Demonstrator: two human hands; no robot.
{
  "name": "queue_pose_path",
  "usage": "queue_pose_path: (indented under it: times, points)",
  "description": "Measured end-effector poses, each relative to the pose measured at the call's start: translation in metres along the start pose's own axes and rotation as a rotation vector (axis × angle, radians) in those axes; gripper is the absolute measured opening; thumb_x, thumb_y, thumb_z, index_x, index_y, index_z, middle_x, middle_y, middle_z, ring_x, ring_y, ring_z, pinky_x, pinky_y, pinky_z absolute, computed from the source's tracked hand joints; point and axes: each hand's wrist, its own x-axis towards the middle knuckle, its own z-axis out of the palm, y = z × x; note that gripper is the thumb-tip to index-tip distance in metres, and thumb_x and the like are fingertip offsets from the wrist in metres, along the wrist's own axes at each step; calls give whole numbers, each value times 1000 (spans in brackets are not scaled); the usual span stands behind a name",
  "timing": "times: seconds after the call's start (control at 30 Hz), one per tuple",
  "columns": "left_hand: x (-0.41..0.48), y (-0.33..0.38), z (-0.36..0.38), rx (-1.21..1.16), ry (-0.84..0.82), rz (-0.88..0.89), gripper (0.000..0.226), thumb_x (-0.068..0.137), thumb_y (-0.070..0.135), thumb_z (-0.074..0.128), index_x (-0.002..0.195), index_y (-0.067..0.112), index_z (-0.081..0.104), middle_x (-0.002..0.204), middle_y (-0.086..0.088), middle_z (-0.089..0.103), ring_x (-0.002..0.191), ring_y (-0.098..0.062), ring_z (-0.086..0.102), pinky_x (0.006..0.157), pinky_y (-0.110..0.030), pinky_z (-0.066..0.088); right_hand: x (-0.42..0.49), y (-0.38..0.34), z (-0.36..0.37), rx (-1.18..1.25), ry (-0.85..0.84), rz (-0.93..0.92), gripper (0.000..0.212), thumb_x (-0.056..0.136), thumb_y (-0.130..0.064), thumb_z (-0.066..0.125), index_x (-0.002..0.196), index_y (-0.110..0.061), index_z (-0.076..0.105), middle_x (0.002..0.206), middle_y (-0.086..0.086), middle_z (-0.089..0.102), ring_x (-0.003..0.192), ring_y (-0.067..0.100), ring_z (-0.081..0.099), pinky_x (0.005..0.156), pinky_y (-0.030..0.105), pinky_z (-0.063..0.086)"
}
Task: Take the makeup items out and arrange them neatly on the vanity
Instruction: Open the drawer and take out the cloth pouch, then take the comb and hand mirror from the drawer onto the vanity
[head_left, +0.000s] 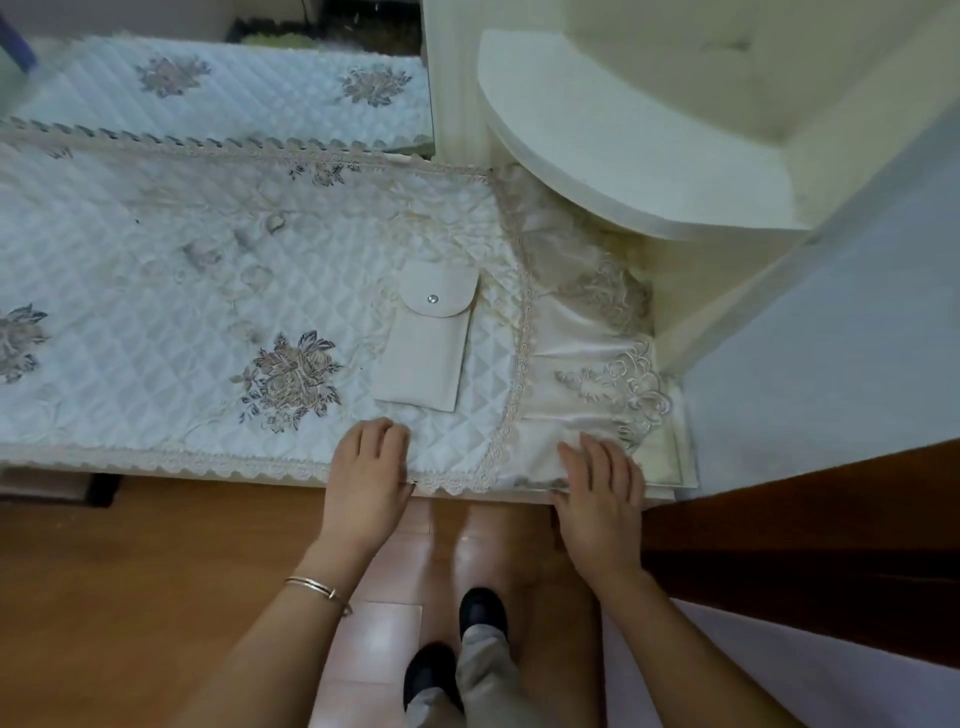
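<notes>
Nearest the camera, two dark shoes (457, 644) and grey trouser legs stand on a glossy wooden floor (130, 597). Above them both hands reach to the front edge of the desk (52, 470). The left hand (369, 467), with a thin bracelet (319, 590) on its wrist, rests palm down on the lace border of the quilted cloth (156, 270), its fingers curled loosely and gripping nothing that can be seen. The right hand (602, 488) lies flat and open, fingers spread, on the satin embroidered end of the cloth at the desk's right front corner; it holds nothing. Just beyond the left hand, apart from it, a flat cream pouch (428, 338) lies on the cloth, its rounded flap closed with a metal snap (432, 299) and pointing away from the person. Its contents are hidden. Farther back, a mirror (218, 88) reflects the cloth, and to the right a curved cream shelf (639, 140) juts out above the desk's end.
</notes>
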Motion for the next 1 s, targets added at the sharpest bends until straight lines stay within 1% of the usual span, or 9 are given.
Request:
queue_pose_path:
  times: [0.13, 0.3, 0.43, 0.5, 0.57, 0.67, 0.83, 0.9, 1.0]
  points:
    - [-6, -4, 3, 32, -55, 4, 65, 49, 11, 81, 107, 4, 52, 108, -19, 58, 107, -41, 53, 92, -47, 47, 5, -1, 8, -24, 91, 7, 58, 54, -17, 87, 104, -14, 58, 105, 16, 69, 106, 29, 42, 86, 53, 49]
    - [-20, 2, 6, 14, -82, -34, 66, 62, 5, 73, 123, 2, 48, 125, -23, 54, 127, -43, 42, 103, -58, 36, 7, 2, 3, -7, 10, 5, 57, 51, -18, 87, 101, -12, 61, 105, 18, 67, 97, 37, 61, 85, 56, 48]
    - [-37, -4, -2, -153, -125, -32, 61, 81, 10, 57, 137, 8, 36, 147, -11, 37, 141, -30, 23, 114, -46, 19, 3, -2, -8, 57, -73, 23, 53, 65, -15, 79, 114, -8, 59, 122, 21, 59, 114, 43, 53, 97, 58, 40]
    - [-53, -12, -10, -232, -132, -25, 51, 83, 8, 55, 133, 10, 44, 144, -8, 42, 138, -27, 31, 110, -44, 31, -4, -3, -13, 66, -157, 7, 56, 79, -18, 65, 130, -10, 45, 140, 19, 43, 132, 37, 34, 111, 53, 24]
    - [-76, -24, -14, -323, -165, -96, 36, 85, 10, 53, 122, 12, 55, 130, -6, 57, 121, -26, 51, 96, -39, 46, -18, -5, -16, 70, -179, 15, 56, 83, -19, 58, 135, -12, 37, 146, 15, 35, 137, 32, 26, 115, 49, 18]
    - [-124, -56, -11, -495, -282, -340, 22, 91, 20, 49, 110, 19, 61, 105, -1, 69, 90, -16, 63, 78, -34, 53, -54, -19, -18, 184, -167, 163, 55, 83, -14, 60, 134, -11, 39, 141, 15, 41, 132, 33, 34, 110, 49, 27]
    - [-232, -131, 10, -662, -452, -590, 11, 91, 18, 54, 90, 23, 63, 87, 1, 66, 71, -6, 59, 60, -16, 46, -146, -76, 5, 508, -507, 465, 45, 87, -7, 55, 130, -4, 42, 132, 21, 48, 119, 34, 48, 100, 41, 41]
    - [-277, -170, 14, -742, -501, -704, 17, 86, 8, 59, 80, 23, 60, 88, -11, 67, 73, -17, 61, 61, -16, 45, -189, -111, 16, 561, -608, 607, 38, 87, -8, 55, 124, -1, 47, 124, 22, 55, 112, 35, 53, 94, 36, 44]
    - [-336, -230, 11, -765, -641, -820, 5, 84, 4, 60, 85, 8, 63, 92, -21, 67, 83, -27, 60, 80, -33, 47, -246, -170, 30, 661, -711, 737, 18, 89, -11, 54, 103, -2, 60, 98, 15, 64, 100, 34, 58, 81, 32, 43]
